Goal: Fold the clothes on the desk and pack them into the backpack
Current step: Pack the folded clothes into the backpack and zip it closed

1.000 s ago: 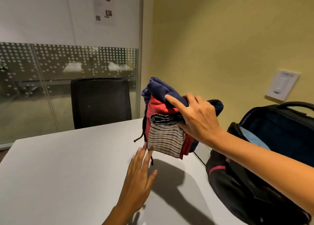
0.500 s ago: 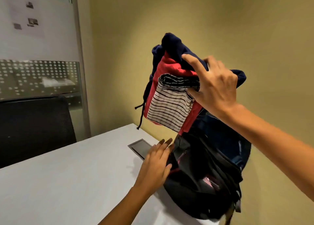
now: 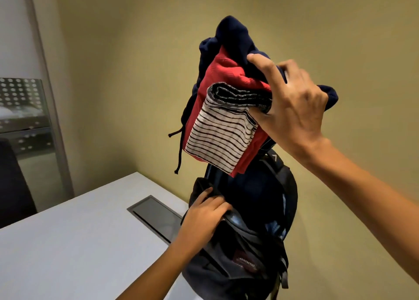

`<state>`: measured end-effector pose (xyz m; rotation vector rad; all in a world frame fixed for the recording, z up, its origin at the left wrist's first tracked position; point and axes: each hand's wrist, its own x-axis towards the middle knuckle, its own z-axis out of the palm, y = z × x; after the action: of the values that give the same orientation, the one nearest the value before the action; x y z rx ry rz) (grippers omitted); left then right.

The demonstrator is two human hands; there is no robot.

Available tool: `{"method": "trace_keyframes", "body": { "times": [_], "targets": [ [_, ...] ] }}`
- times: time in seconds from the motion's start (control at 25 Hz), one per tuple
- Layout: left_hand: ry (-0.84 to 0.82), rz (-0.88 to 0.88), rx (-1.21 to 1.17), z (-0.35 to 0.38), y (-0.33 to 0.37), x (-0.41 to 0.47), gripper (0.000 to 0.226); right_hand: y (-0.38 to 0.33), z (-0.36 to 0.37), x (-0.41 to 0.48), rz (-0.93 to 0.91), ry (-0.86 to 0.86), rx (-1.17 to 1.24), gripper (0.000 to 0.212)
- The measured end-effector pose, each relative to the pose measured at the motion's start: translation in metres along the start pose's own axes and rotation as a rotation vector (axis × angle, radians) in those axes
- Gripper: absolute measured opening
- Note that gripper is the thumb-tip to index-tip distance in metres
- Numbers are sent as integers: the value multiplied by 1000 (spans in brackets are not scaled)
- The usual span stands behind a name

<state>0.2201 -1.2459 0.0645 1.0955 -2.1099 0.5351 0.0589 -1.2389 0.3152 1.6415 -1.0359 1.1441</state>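
In the upper middle of the frame the right hand (image 3: pixel 292 104) is closed around a stack of folded clothes (image 3: pixel 229 109), lifted clear of the table and held directly above the open mouth of a black fabric backpack (image 3: pixel 247 250). The stack has three layers: a white knitted garment with thin black stripes (image 3: pixel 217 141) at the front, a red ribbed garment (image 3: pixel 224 70) behind it, and a navy blue hooded sweatshirt (image 3: pixel 231 36) at the back, bulging out at the top. The fingers (image 3: pixel 260 66) hook over the top edge of the bundle, and the thumb presses against the striped layer. A dark drawstring (image 3: pixel 180 150) dangles from the left side of the bundle, ending in a knot near the lower end.

The backpack stands upright at the lower centre, on the right end of a pale grey table (image 3: pixel 68 243), close to an olive-yellow wall (image 3: pixel 136 73). The left hand (image 3: pixel 204 211) grips the front lip of the backpack's opening with fingers curled over the edge. A small red label (image 3: pixel 246 262) shows on the bag's front pocket. Just left of the bag a dark grey rectangular cable hatch (image 3: pixel 156 215) is set flush in the tabletop. At the far left edge are a black chair (image 3: pixel 11 181) and a glass partition with a dotted pattern (image 3: pixel 20 95).
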Motion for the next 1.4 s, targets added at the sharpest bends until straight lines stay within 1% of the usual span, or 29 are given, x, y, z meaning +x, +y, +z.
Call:
{"method": "trace_keyframes", "body": {
  "times": [0.08, 0.16, 0.24, 0.32, 0.36, 0.44, 0.52, 0.6, 0.68, 0.76, 0.84, 0.92, 1.0, 1.04, 1.12, 1.24, 1.4],
  "targets": [
    [35, 27, 15, -5, -14, -14, 18, 2, -2, -13, 26, -45, 18, 70],
    [67, 67, 28, -12, -26, -30, 14, 4, -4, -26, 42, -114, 62, 71],
    [101, 98, 15, -20, -30, -49, 17, 6, 3, -42, 53, -198, 96, 70],
    [106, 99, 21, -25, -31, -67, 27, 9, 22, -61, 54, -301, 99, 72],
    [100, 86, 27, -27, -30, -76, 27, 11, 34, -71, 52, -348, 86, 73],
    [83, 61, 33, -29, -28, -86, 20, 14, 57, -91, 39, -428, 12, 78],
    [84, 47, 41, -28, -27, -89, 16, 13, 74, -114, -11, -471, -70, 85],
    [98, 43, 45, -27, -26, -84, 16, 4, 80, -142, -79, -473, -85, 87],
    [129, 48, 44, -28, -26, -73, 22, -9, 81, -172, -154, -489, -39, 88],
    [143, 66, 55, -30, -26, -63, 31, -19, 80, -193, -200, -585, 9, 90],
    [155, 68, 61, -33, -28, -59, 38, -13, 89, -194, -185, -642, 3, 90],
    [175, 54, 66, -36, -27, -60, 41, 3, 104, -186, -96, -661, -59, 95],
    [194, 66, 70, -35, -27, -64, 38, 14, 114, -183, -10, -662, -107, 97],
    [202, 79, 71, -34, -28, -65, 36, 14, 116, -185, -3, -658, -109, 96],
    [211, 93, 72, -32, -30, -63, 29, 10, 116, -194, -72, -675, -77, 98],
    [222, 106, 61, -29, -33, -51, 26, 14, 120, -194, -174, -778, -5, 100],
    [237, 105, 47, -25, -32, -31, 16, 39, 142, -181, -77, -877, -36, 97]
  ]
}}
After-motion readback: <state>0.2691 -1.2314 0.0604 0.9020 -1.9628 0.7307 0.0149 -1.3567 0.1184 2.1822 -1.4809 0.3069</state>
